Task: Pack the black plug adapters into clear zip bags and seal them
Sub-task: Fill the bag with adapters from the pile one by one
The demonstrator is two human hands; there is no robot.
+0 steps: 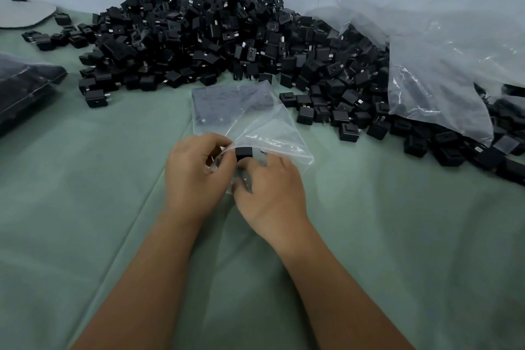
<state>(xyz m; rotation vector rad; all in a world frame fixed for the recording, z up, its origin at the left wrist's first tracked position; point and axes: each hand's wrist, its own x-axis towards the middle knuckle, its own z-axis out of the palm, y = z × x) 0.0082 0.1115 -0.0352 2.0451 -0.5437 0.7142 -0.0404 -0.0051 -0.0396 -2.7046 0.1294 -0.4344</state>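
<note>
Table cover (85,236): a green cloth spreads over the whole work surface, giving loose parts a soft place to lie where they do not slide away.
Adapter heap (216,37): black plug adapters are piled against the back wall, within arm's reach, so the supply sits right behind the packing spot.
Big plastic sack (440,71): it lies slack and open at the right with adapters spilling out of it (probably the bulk delivery bag they were tipped from).
Filled bags (25,85): dark, stuffed packs rest at the left edge, apart from the heap, likely the finished ones.
Zip bag (244,113): a clear bag lies flat in the middle, its far end already dark with adapters, its mouth turned toward the person for easy loading.
Left hand (196,167): fingers curl and pinch the near lip of the bag, lifting it so the mouth stays open.
Right hand (270,190): it grips one adapter (244,153) at the opening, fingers reaching inside the plastic, apparently pushing it in.
Stage: filling, by my reading; the seal is not yet pressed.
</note>
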